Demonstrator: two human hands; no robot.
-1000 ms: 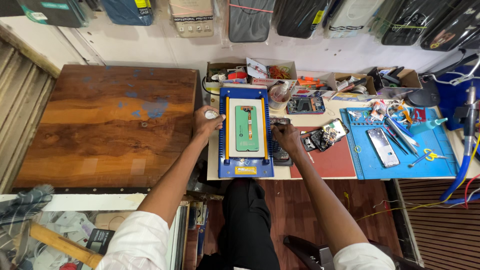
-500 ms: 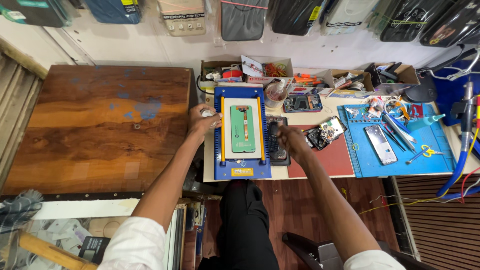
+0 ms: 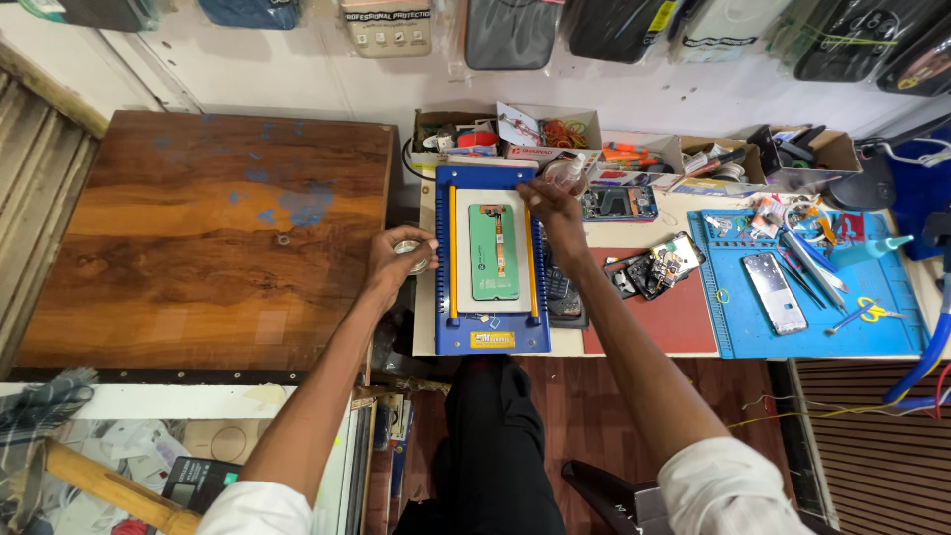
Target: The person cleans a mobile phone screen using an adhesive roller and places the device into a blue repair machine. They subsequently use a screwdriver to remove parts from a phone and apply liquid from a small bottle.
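A blue heating machine point(image 3: 492, 339) with two yellow bars lies on the bench in front of me. On its white plate rests a green phone screen panel point(image 3: 492, 252), face down, with a flex strip along its middle. My left hand point(image 3: 397, 259) is closed around a small round metal object at the machine's left edge. My right hand point(image 3: 548, 208) reaches over the machine's far right corner, fingers spread near a clear plastic item; nothing shows in its grip.
A wooden board point(image 3: 208, 238) lies to the left. A red mat point(image 3: 659, 307) carries an opened phone point(image 3: 662, 266). A blue mat point(image 3: 812, 287) holds a phone point(image 3: 775, 292), tweezers and scissors point(image 3: 860, 312). Cardboard trays of parts point(image 3: 515, 134) line the back wall.
My right hand moved from the machine's near right side up to its far right corner. My left hand stayed at the machine's left edge.
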